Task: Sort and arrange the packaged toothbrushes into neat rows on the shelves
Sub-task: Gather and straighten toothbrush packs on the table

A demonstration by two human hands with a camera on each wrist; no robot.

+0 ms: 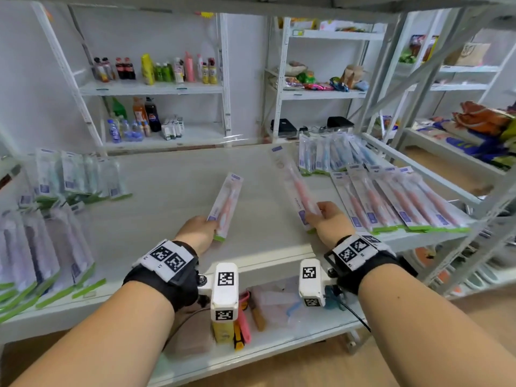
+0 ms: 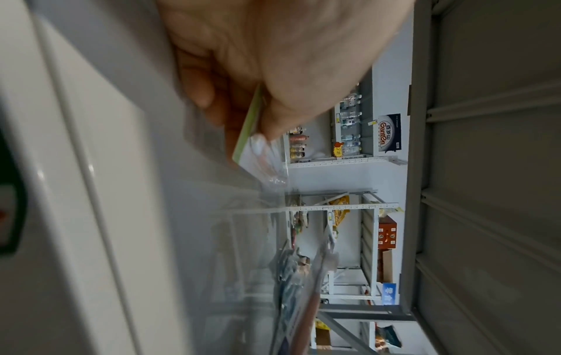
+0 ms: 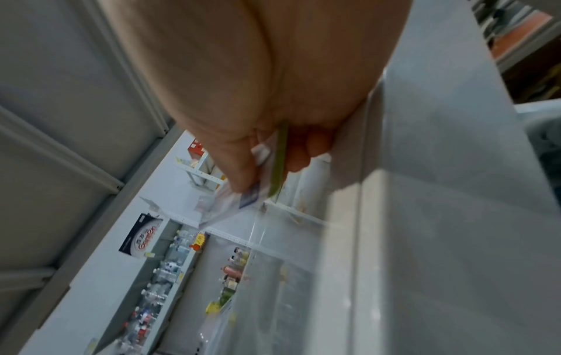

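left hand [image 1: 197, 229] fingers pinching a pink toothbrush in clear packaging [image 1: 227, 205] | right hand [image 1: 332, 219] fingers pinching another pink packaged toothbrush [image 1: 296, 186] | both above the white shelf [image 1: 173, 191]

The middle of the shelf [image 1: 173, 174] lies bare — open passage toward the frame's centre. Packaged toothbrush rows crowd the left edge [image 1: 42, 241] and right edge [image 1: 396, 202]; an upper shelf board [image 1: 251, 7] caps the top.

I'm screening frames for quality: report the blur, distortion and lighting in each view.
Head view: wide-angle bend in the shelf frames, left toothbrush packs soft and washed out. Left wrist view: left hand and its pack blurred, picture rotated. Right wrist view: right hand smeared, dim shelf.
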